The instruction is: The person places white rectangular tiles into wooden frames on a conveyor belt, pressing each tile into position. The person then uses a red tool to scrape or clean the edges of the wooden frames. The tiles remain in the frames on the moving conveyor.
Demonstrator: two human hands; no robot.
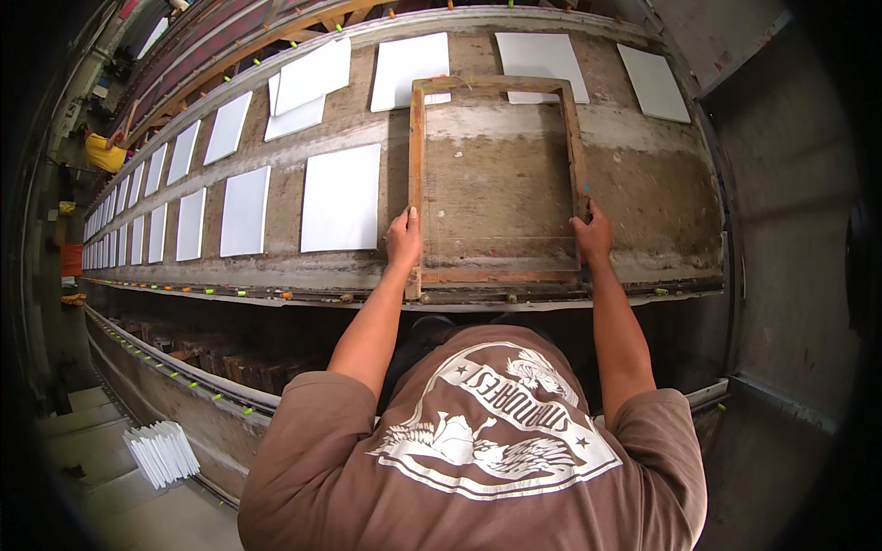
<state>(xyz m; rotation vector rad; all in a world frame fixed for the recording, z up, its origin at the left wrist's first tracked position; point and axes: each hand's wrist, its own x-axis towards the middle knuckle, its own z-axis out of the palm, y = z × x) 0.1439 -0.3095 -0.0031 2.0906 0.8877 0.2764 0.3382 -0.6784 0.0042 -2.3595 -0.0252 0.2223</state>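
A wooden screen-printing frame [416,174] is held between my two hands over the long table [643,170]. My left hand [404,241] grips its left side bar near the lower end, thumb on top. On the opposite bar, my right hand [593,233] is closed with the thumb inward. Through the frame's opening the stained tabletop shows, so any mesh is very sheer. The far bar overlaps the lower part of two white sheets, one sheet [409,60] at the left and another sheet [542,60] at the right.
White sheets [340,197] lie in two rows toward the table's far left. One more sheet [654,83] is at the right end. Small coloured clips line the table edges. A stack of white sheets [162,454] sits lower left. A person in yellow [106,153] is far left.
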